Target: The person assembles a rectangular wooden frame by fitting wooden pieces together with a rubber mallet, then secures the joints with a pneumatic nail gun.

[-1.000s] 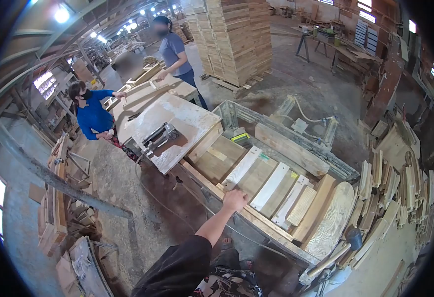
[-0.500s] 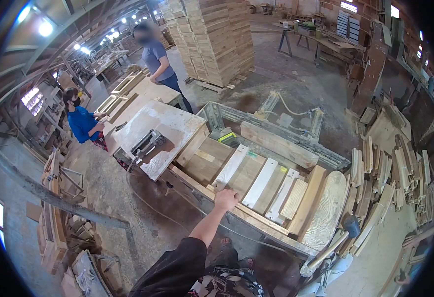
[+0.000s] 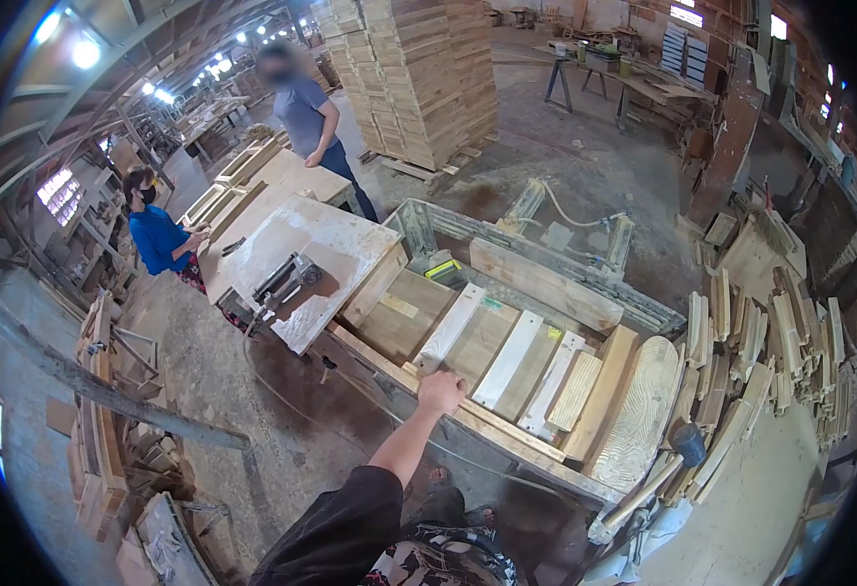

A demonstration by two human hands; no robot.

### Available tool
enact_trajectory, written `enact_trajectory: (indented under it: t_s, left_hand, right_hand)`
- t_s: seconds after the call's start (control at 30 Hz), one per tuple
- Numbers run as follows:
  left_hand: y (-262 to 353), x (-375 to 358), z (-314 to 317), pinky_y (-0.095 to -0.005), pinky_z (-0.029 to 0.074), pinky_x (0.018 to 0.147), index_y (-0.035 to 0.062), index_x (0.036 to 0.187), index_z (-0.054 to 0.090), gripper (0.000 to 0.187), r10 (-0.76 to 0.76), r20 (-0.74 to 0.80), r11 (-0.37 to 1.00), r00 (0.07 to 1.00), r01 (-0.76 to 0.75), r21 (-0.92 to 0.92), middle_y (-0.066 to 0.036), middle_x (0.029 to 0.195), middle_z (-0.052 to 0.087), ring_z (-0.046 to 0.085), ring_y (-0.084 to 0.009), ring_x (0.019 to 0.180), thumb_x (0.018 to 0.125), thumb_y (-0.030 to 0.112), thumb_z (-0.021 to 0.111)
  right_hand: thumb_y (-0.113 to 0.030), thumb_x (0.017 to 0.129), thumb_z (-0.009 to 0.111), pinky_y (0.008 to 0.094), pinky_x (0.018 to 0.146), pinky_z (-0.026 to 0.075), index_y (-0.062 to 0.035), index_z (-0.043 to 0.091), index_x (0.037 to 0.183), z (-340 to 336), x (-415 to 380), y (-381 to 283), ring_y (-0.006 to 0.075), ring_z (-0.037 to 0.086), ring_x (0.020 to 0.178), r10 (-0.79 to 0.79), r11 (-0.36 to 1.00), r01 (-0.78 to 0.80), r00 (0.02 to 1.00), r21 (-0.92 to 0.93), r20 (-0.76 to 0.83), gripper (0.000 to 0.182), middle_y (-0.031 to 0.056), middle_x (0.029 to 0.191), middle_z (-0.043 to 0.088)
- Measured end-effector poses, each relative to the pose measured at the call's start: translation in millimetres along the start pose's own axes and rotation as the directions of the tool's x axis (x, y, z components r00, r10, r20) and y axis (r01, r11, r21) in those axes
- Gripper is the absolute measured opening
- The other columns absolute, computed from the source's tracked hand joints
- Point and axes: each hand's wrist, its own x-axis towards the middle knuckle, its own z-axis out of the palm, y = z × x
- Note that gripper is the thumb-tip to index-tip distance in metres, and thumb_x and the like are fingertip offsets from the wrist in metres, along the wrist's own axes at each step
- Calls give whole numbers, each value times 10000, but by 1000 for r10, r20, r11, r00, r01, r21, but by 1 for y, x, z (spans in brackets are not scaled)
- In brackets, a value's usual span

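Note:
My left hand [image 3: 442, 392] rests at the near wooden rail [image 3: 506, 434] of a long bench frame, beside the lower end of a pale slat [image 3: 450, 326]. Its fingers are curled closed, and whatever lies under them is hidden. More pale slats lie crosswise to the right: a whitish slat [image 3: 508, 359], another with small holes [image 3: 552, 384] and a short yellowish block [image 3: 576, 392]. Wider brown boards [image 3: 482, 337] lie beneath them. My right hand is out of view.
A worktable [image 3: 335, 244] carrying a nail gun-like tool [image 3: 287, 281] adjoins the frame. Two people [image 3: 163, 234] stand beyond it. A rounded board [image 3: 638, 415], a mallet [image 3: 688, 444] and piled wood strips [image 3: 785, 342] are at right. A hose [image 3: 301, 415] crosses the floor.
The view has shifted slightly. My left hand stays at the rail. The standing person's forearm has lowered. Another person's hands at the far right edge no longer show clearly.

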Motion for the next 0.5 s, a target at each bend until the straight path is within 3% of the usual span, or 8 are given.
enact_trajectory:
  t_s: [0.23, 0.3, 0.43, 0.5]
  left_hand:
    - [0, 1, 0, -472, 559, 818, 83, 871, 756, 357, -9, 16, 1000, 1000, 8, 24, -191, 908, 715, 699, -367, 874, 875, 331, 500]
    - [1, 0, -2, -471, 559, 819, 81, 868, 755, 357, -10, 15, 1000, 1000, 9, 17, -193, 906, 715, 700, -366, 873, 874, 330, 499]
    - [-1, 2, 0, -468, 559, 823, 77, 885, 757, 371, -4, 21, 1000, 1000, 4, 13, -193, 916, 715, 702, -360, 879, 886, 338, 494]
    - [1, 1, -3, -467, 559, 825, 75, 893, 757, 376, -14, 24, 1000, 1000, 13, 18, -191, 922, 716, 702, -359, 881, 891, 341, 491]
  right_hand:
    - [-211, 967, 605, 340, 602, 540, -63, 656, 1129, 0, -1, -2, 221, 638, 708, -100, 988, 89, 992, -127, -82, 226, 106, 814, 639]
    - [-191, 970, 589, 351, 601, 540, -59, 656, 1119, -7, 3, -8, 243, 633, 702, 7, 997, -11, 999, -70, -52, 210, 117, 827, 638]
    - [-165, 979, 562, 357, 621, 548, -58, 649, 1133, 0, -3, 1, 256, 639, 720, 70, 997, -68, 996, -34, 50, 206, 125, 874, 643]
    - [-154, 984, 552, 367, 635, 554, -45, 642, 1143, 1, -5, 1, 270, 641, 722, -48, 995, 44, 998, -85, -48, 213, 133, 912, 650]
